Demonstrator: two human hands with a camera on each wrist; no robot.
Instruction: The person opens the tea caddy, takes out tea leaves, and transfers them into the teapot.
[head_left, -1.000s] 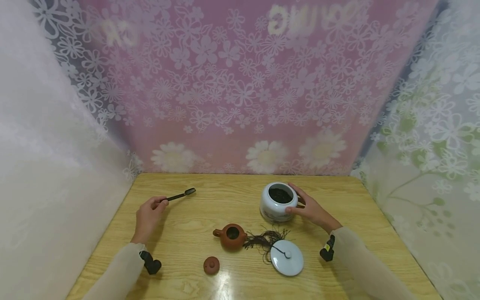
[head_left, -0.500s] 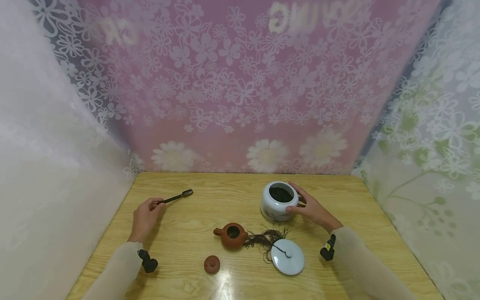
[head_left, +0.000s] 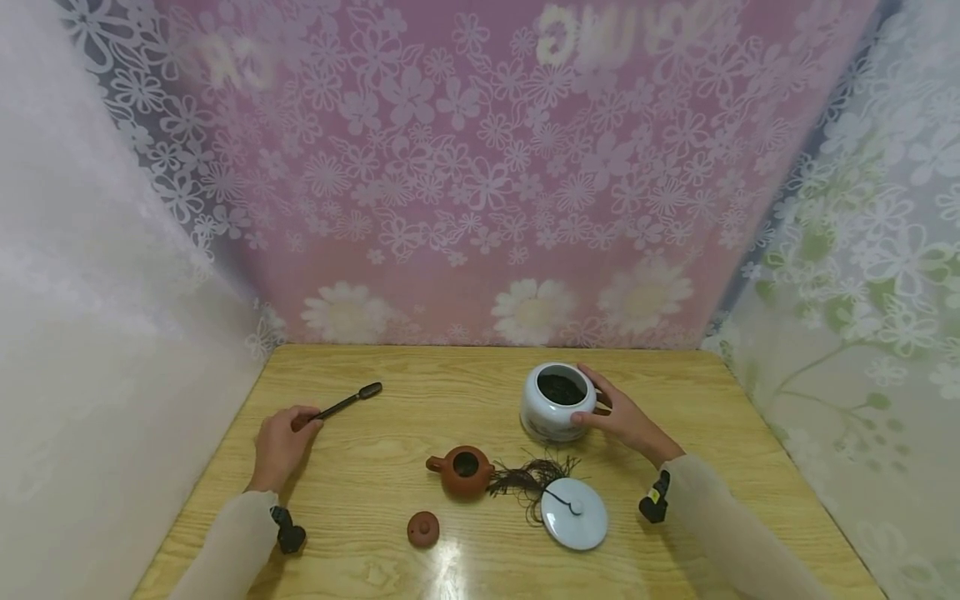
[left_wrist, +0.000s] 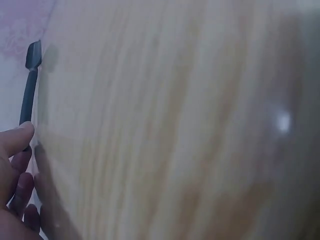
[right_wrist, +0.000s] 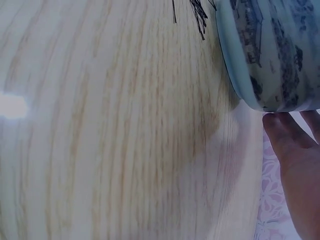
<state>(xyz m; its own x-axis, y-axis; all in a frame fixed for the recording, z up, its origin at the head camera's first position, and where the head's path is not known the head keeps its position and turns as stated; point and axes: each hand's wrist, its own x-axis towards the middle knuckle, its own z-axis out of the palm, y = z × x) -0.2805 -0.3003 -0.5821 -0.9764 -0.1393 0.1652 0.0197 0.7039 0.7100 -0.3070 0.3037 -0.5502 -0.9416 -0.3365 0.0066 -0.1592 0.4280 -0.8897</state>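
My left hand (head_left: 281,448) pinches the end of a dark tea scoop (head_left: 347,403) over the left of the table. In the left wrist view, the scoop's bowl (left_wrist: 33,55) points away from my thumb and curled fingers. A white porcelain jar (head_left: 536,419) with dark loose contents, like tea leaves, stands right of centre. My right hand (head_left: 628,427) holds the jar's right side, thumb in front and fingers behind. Its blue-grey painted wall (right_wrist: 280,60) fills the right wrist view's upper corner. Between the hands sits a brown clay teapot (head_left: 450,481), lidless, with dark stuff inside.
The small clay lid (head_left: 423,530) lies in front of the teapot. A white jar lid (head_left: 573,532) with a dark tassel (head_left: 525,477) lies in front of the jar; the tassel's strands reach the spout. The wooden table (head_left: 360,517) ends at a flowered curtain (head_left: 480,208) behind.
My left hand has drawn back toward the lower left with the scoop, whose bowl has turned over to show its dark back. My right hand and the jar have stayed in place.
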